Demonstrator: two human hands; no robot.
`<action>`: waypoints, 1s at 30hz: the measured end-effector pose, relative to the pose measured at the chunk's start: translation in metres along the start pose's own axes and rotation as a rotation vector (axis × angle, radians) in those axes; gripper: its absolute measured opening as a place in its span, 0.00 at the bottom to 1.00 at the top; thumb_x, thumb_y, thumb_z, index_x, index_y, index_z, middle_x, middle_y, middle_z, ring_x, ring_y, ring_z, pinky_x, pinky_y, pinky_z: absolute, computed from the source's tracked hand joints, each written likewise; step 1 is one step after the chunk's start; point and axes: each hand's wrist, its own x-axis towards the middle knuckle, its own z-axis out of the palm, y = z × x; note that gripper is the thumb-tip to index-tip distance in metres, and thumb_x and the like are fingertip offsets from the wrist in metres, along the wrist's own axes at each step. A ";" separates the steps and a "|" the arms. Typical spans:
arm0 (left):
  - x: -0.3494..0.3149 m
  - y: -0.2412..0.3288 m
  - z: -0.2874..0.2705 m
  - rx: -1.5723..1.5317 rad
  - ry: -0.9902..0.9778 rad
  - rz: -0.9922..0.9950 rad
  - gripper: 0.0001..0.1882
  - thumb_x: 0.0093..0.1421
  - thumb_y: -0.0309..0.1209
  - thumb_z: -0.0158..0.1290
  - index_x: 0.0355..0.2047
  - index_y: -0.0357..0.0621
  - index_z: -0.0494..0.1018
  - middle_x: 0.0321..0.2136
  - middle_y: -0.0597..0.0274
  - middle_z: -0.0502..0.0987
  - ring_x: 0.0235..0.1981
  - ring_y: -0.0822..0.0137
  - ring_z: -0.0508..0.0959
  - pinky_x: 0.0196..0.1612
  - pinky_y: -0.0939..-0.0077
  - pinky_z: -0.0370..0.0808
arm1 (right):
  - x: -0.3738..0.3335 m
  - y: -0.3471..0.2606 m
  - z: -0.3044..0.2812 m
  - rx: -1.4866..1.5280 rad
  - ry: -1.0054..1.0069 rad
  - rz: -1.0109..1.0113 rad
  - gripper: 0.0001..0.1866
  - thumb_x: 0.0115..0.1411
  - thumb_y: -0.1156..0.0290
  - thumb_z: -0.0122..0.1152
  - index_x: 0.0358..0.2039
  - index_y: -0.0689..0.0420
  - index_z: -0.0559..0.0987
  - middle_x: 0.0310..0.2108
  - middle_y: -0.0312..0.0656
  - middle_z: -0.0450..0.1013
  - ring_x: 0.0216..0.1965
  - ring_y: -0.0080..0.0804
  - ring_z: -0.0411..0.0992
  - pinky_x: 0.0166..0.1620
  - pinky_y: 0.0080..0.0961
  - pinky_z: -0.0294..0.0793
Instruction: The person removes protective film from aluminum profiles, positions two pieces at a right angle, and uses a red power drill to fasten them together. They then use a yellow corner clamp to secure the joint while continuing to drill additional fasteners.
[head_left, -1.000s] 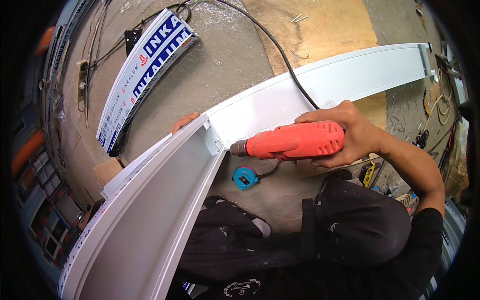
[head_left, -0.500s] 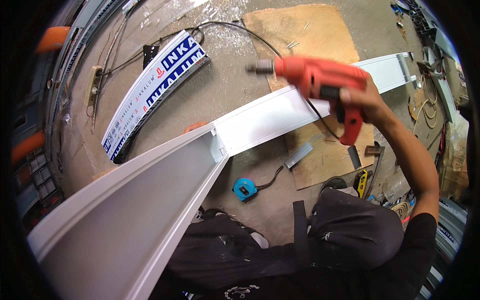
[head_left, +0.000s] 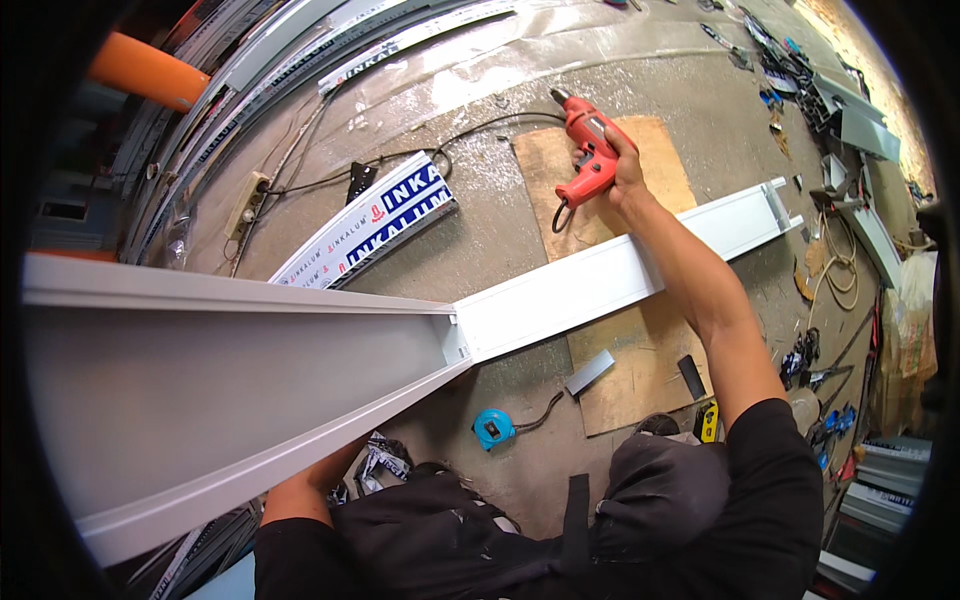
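Observation:
My right hand (head_left: 627, 178) is closed round the handle of a red corded power drill (head_left: 586, 122), which is held out beyond the white channel with its chuck toward the far left. Two long white metal channel pieces meet at a corner: one piece (head_left: 560, 300) runs off to the right, and the other piece (head_left: 230, 350) rises large at the left, its hollow side showing. My left forearm (head_left: 318, 480) passes behind the left piece, which hides that hand. A small metal bracket (head_left: 450, 340) sits inside the corner.
Near my knees lie a blue tape measure (head_left: 493, 428), a short grey metal offcut (head_left: 590, 372), a black strip (head_left: 691, 377) and a yellow tool (head_left: 708, 422). A plywood board (head_left: 640, 400) lies under the channel. Wrapped profiles (head_left: 365, 222) and a power strip (head_left: 245, 207) are at the left.
My right hand has carried the drill away from over the white channel, farther out. My left fingers, earlier seen beside the corner, are now hidden. The view has shifted, and the left piece looks turned.

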 end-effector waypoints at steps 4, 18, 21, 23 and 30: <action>0.001 0.013 -0.005 0.136 -0.087 0.057 0.21 0.63 0.39 0.62 0.51 0.41 0.74 0.50 0.50 0.77 0.49 0.58 0.80 0.51 0.62 0.80 | -0.009 0.006 0.000 -0.016 0.062 0.024 0.27 0.68 0.52 0.60 0.55 0.62 0.71 0.37 0.47 0.76 0.33 0.40 0.78 0.39 0.41 0.83; -0.055 0.068 -0.030 0.090 0.394 0.178 0.24 0.52 0.47 0.71 0.42 0.44 0.81 0.42 0.55 0.82 0.45 0.58 0.81 0.50 0.62 0.77 | -0.142 0.015 0.083 -1.982 -0.915 -0.229 0.43 0.51 0.40 0.74 0.52 0.69 0.78 0.45 0.58 0.80 0.48 0.53 0.79 0.53 0.40 0.77; -0.072 0.081 -0.057 0.202 0.502 0.218 0.28 0.50 0.47 0.73 0.44 0.42 0.81 0.40 0.57 0.83 0.44 0.56 0.82 0.52 0.63 0.77 | -0.137 0.063 0.098 -2.097 -1.147 -0.107 0.49 0.46 0.38 0.77 0.55 0.69 0.76 0.48 0.60 0.79 0.51 0.54 0.78 0.57 0.42 0.75; -0.079 0.088 -0.067 0.016 0.587 0.219 0.28 0.53 0.46 0.72 0.48 0.42 0.79 0.44 0.56 0.83 0.47 0.57 0.81 0.54 0.62 0.77 | -0.124 0.095 0.104 -2.213 -1.213 0.140 0.52 0.43 0.37 0.79 0.55 0.68 0.76 0.48 0.60 0.79 0.51 0.54 0.78 0.57 0.42 0.75; -0.080 0.115 -0.088 -0.372 0.652 0.255 0.35 0.51 0.37 0.72 0.58 0.44 0.72 0.48 0.59 0.80 0.52 0.60 0.79 0.59 0.60 0.73 | -0.103 0.121 0.102 -2.151 -0.987 0.600 0.51 0.42 0.38 0.81 0.57 0.67 0.78 0.53 0.55 0.79 0.54 0.49 0.77 0.58 0.42 0.75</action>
